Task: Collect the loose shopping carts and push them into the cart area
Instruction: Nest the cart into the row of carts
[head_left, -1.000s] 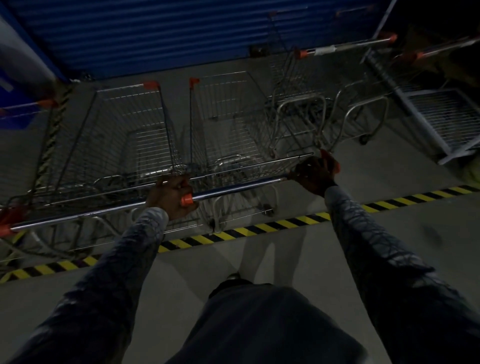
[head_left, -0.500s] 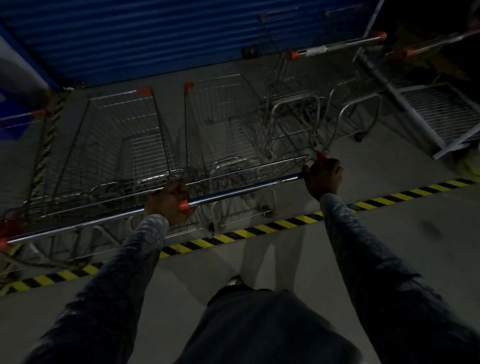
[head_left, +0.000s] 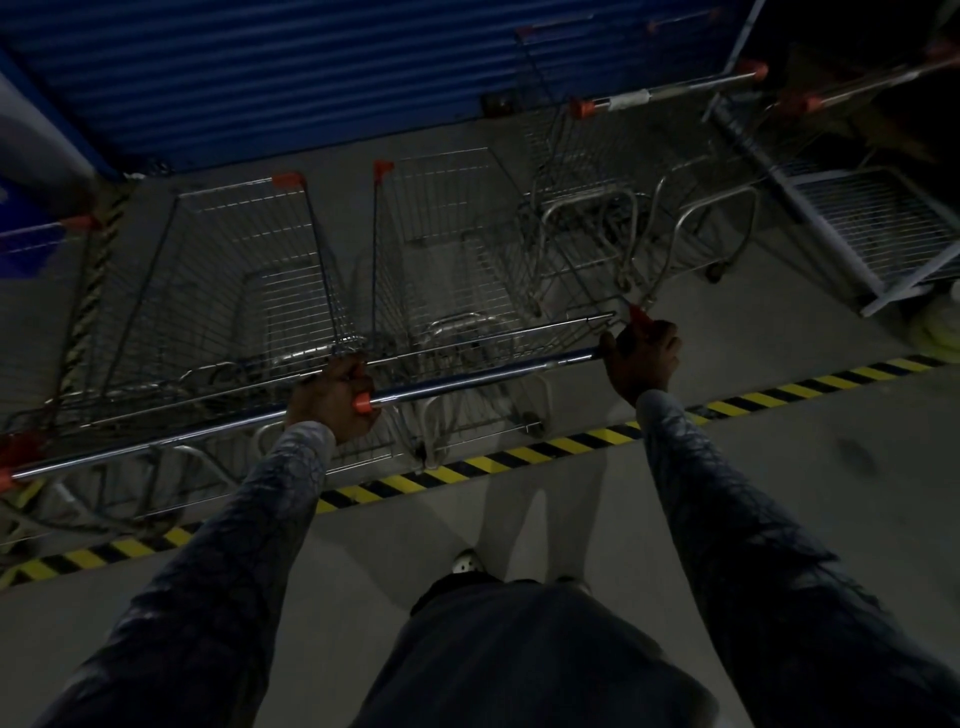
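Shopping carts (head_left: 447, 270) of bare wire, two of them, stand side by side straight ahead of me in the head view, noses toward a blue corrugated wall (head_left: 311, 67). The light is dim. The left cart (head_left: 218, 291) and the right cart (head_left: 467, 228) sit just beyond a yellow-and-black hazard stripe (head_left: 576, 441) on the concrete floor (head_left: 415, 530), with their rear wheels close to that stripe.

My left hand (head_left: 332, 397) is curled tight round the right end of the left cart handle (head_left: 156, 441), right where it meets the orange end cap (head_left: 361, 404) of the right cart handle (head_left: 483, 376). I cannot tell whether the fingers take in both bars or only one. My right hand (head_left: 641, 358) is clamped on the far right end of the right cart handle, with a bit of orange plastic showing above the knuckles. Both arms reach forward in dark patterned sleeves (head_left: 249, 525).

Further right, near the wall, a third cart (head_left: 675, 92) stands with its handle toward me, orange caps at both ends and a white band near one. Just beside it, chrome cart frames (head_left: 587, 208) crowd together. A white wire rack (head_left: 872, 228) lies at the right edge. Below, between my arms, I see dark clothing and the toe of a light shoe (head_left: 464, 561).
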